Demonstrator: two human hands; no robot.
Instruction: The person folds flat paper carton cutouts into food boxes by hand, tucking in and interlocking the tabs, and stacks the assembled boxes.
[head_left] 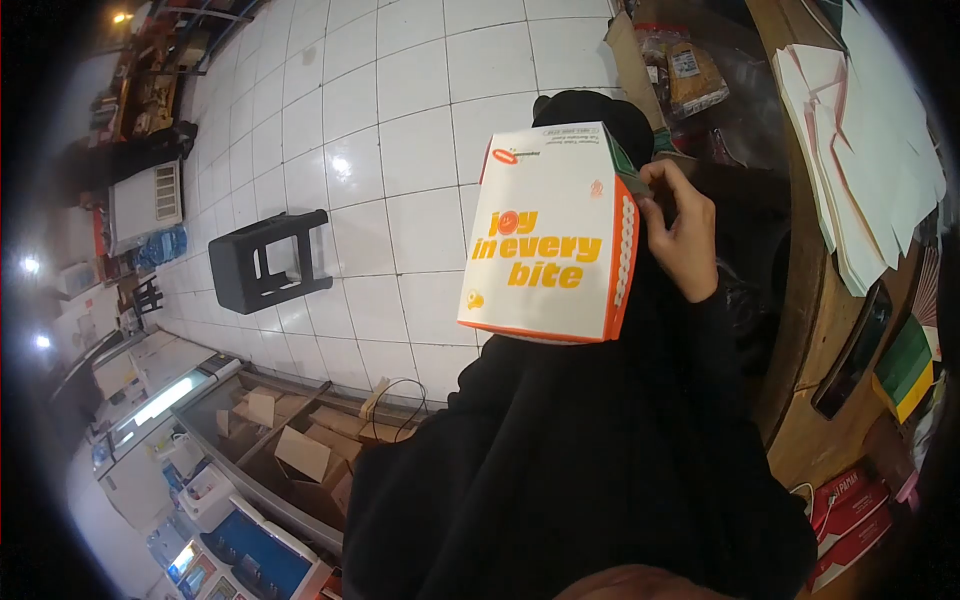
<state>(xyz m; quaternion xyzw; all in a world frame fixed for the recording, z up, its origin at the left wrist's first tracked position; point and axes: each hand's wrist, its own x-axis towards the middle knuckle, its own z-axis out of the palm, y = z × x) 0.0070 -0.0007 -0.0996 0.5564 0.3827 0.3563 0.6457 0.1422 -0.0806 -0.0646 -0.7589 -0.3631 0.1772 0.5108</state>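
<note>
A white and orange box (545, 225) with yellow lettering reading "joy in every bite" is held up in front of my dark clothing. My right hand (685, 230) is at its right side, thumb and index finger pinched on the box's upper right edge beside a green part. The other fingers are curled. My left hand is not visible; whether it is behind the box cannot be seen.
On the tiled floor stands a black stool (260, 262). A glass-sided case (250, 465) holds cardboard pieces at the lower left. To the right, a wooden table (790, 400) bears white papers (830, 170) and a dark phone-like object (852, 350). Red boxes (850, 525) lie lower right.
</note>
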